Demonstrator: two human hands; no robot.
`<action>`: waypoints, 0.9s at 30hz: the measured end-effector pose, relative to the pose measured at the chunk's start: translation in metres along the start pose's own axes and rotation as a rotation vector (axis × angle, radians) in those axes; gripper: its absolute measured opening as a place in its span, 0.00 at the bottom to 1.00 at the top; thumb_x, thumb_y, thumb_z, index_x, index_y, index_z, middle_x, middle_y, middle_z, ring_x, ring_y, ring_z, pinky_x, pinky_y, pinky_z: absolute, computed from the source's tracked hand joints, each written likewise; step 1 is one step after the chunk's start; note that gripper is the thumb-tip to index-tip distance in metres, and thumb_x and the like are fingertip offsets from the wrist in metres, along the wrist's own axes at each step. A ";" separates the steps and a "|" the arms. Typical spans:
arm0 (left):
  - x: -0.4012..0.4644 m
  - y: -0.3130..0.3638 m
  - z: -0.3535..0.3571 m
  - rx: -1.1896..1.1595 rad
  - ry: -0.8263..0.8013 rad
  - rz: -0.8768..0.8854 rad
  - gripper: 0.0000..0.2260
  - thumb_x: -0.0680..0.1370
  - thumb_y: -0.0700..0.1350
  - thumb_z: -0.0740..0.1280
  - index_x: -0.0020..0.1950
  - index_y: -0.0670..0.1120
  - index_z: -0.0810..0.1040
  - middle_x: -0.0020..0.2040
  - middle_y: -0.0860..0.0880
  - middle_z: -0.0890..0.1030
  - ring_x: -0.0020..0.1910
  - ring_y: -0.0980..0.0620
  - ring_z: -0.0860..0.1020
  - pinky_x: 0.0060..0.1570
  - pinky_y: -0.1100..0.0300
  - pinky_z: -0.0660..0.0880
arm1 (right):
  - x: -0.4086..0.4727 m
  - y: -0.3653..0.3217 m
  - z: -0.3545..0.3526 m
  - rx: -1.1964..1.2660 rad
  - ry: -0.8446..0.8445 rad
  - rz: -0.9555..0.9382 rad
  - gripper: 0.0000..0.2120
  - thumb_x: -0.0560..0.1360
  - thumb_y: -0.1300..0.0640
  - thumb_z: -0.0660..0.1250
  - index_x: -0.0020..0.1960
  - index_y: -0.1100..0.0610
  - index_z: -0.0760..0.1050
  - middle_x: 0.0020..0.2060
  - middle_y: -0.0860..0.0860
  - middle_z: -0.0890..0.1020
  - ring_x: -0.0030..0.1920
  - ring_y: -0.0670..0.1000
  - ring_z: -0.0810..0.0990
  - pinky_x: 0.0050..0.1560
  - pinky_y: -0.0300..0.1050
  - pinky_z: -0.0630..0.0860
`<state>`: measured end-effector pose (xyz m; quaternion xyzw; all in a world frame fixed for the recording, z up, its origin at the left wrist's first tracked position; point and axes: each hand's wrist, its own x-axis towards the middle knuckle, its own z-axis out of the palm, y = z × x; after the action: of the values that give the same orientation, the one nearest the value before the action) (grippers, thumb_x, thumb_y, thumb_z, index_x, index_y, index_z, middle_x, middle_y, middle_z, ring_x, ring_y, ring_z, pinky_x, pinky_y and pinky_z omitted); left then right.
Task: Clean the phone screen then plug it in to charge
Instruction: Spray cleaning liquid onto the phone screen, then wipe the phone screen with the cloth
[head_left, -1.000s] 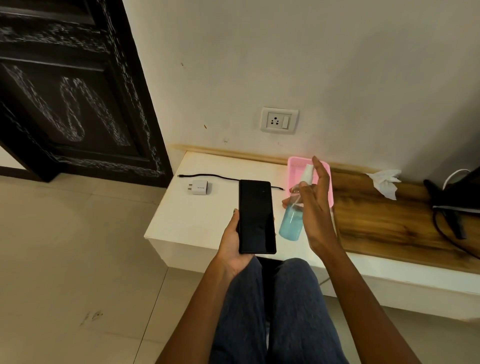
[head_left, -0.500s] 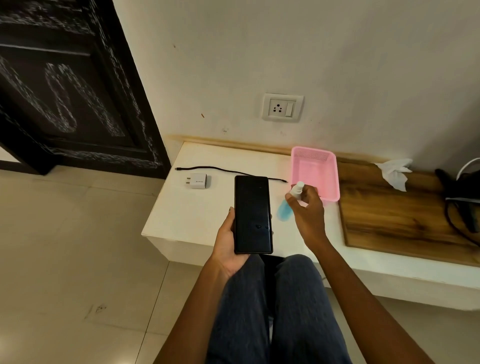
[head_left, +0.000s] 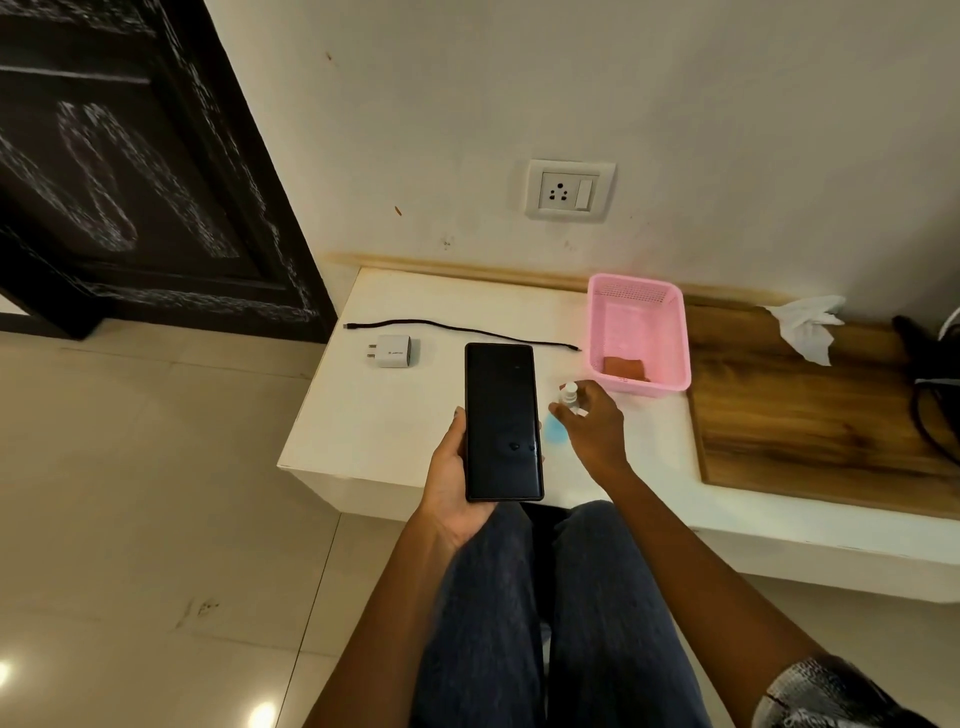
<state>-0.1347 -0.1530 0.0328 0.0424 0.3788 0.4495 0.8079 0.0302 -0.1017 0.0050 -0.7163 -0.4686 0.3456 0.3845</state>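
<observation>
My left hand (head_left: 451, 478) holds a black phone (head_left: 501, 421) screen up over the front edge of the white ledge (head_left: 363, 415); a few droplets sit on the lower screen. To its right, my right hand (head_left: 592, 426) grips a small spray bottle (head_left: 563, 410) with blue liquid and a white nozzle, standing low on the ledge. A white charger adapter (head_left: 392, 351) and a black cable (head_left: 457, 328) lie behind the phone. The wall socket (head_left: 569, 189) is above them.
A pink basket (head_left: 667, 332) with a reddish cloth (head_left: 623, 368) inside stands behind my right hand. A wooden board (head_left: 805, 415) lies to the right, with a crumpled white tissue (head_left: 808, 325) and dark cables (head_left: 930, 395) at the far right. A dark door (head_left: 130, 171) stands at left.
My right hand has brought the spray bottle down from a raised position beside the phone to the ledge surface. The phone stays in my left hand, droplets now on its screen.
</observation>
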 end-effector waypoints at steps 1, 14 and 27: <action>0.000 0.000 0.000 0.000 0.006 -0.002 0.26 0.80 0.60 0.56 0.70 0.45 0.70 0.69 0.37 0.72 0.68 0.37 0.70 0.68 0.40 0.65 | 0.000 0.002 0.000 -0.001 0.005 0.006 0.16 0.74 0.60 0.69 0.59 0.63 0.72 0.58 0.58 0.79 0.57 0.57 0.78 0.58 0.43 0.72; 0.002 -0.003 -0.003 -0.016 -0.007 -0.064 0.27 0.79 0.61 0.57 0.70 0.45 0.71 0.69 0.38 0.72 0.66 0.39 0.72 0.69 0.42 0.65 | 0.004 0.004 -0.016 -0.055 -0.102 0.017 0.28 0.71 0.55 0.72 0.67 0.57 0.66 0.67 0.55 0.72 0.64 0.55 0.71 0.64 0.49 0.70; 0.024 -0.006 -0.003 -0.002 -0.072 -0.046 0.27 0.75 0.59 0.62 0.68 0.43 0.73 0.68 0.37 0.74 0.66 0.38 0.72 0.69 0.40 0.63 | 0.078 -0.003 -0.072 -0.096 0.170 -0.058 0.12 0.76 0.56 0.66 0.56 0.62 0.76 0.53 0.57 0.81 0.53 0.55 0.79 0.52 0.46 0.74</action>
<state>-0.1253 -0.1395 0.0142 0.0490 0.3500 0.4292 0.8312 0.1156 -0.0446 0.0303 -0.7469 -0.4709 0.2494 0.3977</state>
